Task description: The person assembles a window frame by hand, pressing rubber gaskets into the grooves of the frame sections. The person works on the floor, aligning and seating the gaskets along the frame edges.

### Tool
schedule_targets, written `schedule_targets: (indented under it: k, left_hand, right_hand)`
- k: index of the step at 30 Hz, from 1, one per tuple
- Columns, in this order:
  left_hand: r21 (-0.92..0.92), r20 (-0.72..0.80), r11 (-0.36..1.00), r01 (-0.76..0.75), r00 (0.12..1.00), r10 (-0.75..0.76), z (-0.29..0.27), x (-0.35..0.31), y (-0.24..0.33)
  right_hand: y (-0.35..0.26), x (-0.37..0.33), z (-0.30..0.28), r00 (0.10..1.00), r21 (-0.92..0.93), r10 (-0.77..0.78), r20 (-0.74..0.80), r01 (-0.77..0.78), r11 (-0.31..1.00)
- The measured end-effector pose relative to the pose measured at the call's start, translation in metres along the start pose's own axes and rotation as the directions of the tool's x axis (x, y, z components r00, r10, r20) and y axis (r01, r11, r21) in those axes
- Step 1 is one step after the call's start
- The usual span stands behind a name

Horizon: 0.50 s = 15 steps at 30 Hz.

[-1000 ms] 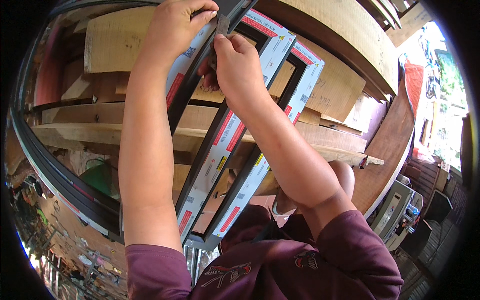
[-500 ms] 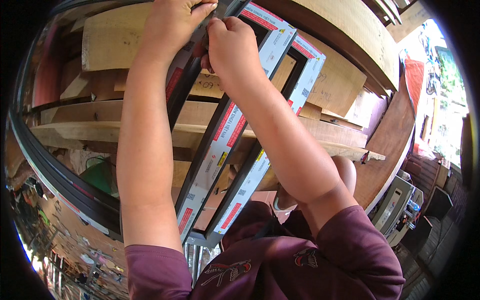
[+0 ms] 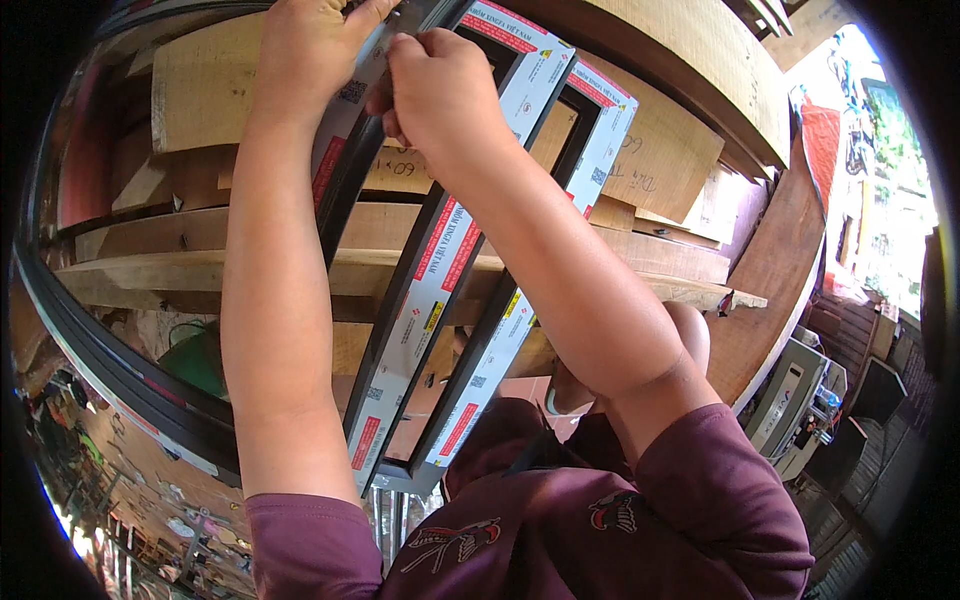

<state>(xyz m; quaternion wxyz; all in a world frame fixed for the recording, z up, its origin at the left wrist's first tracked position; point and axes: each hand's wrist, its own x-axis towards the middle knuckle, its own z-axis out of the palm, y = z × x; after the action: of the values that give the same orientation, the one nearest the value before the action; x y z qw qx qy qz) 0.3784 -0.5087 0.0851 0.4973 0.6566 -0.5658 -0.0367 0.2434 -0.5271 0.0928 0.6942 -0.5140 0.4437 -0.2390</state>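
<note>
The person wore a purple shirt (image 3: 570,520) with embroidered birds on the chest, and both bare forearms reached up across the view. The right hand (image 3: 437,85) was curled inward, with its thumb next to the bent forefinger; whether it was pinching something, I could not tell, because the palm side was hidden. The left hand (image 3: 325,40) was at the top edge, which cut off its fingers. Its thumb was stretched out to the right, but I could not tell what it pinched.

Just below the hands, a dark bar (image 3: 348,185) with white and red film ran in a slant between the two forearms. To the right of it lay two long dark frames, the middle frame (image 3: 405,330) and the right frame (image 3: 480,370), side by side and both covered with similar film. The right forearm crossed over them.

Under these things there were wooden boards (image 3: 200,95). A green object (image 3: 197,355) was at the lower left, beyond the left forearm. A grey machine (image 3: 790,395) stood farther to the right, and greenery (image 3: 885,130) was bright outside.
</note>
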Motion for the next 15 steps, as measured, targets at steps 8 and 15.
schedule_targets:
  k: [8,15]
  left_hand:
    - [0.095,-0.009,0.995,-0.029,1.000,0.030,0.001,0.000,-0.021]
    - [0.077,-0.018,0.995,-0.066,0.998,0.068,0.000,0.001,-0.022]
  right_hand:
    - [-0.002,0.000,-0.003,0.998,-0.036,-0.061,0.025,0.062,0.997]
    - [-0.004,0.007,0.005,0.997,-0.035,-0.068,0.024,0.068,0.997]
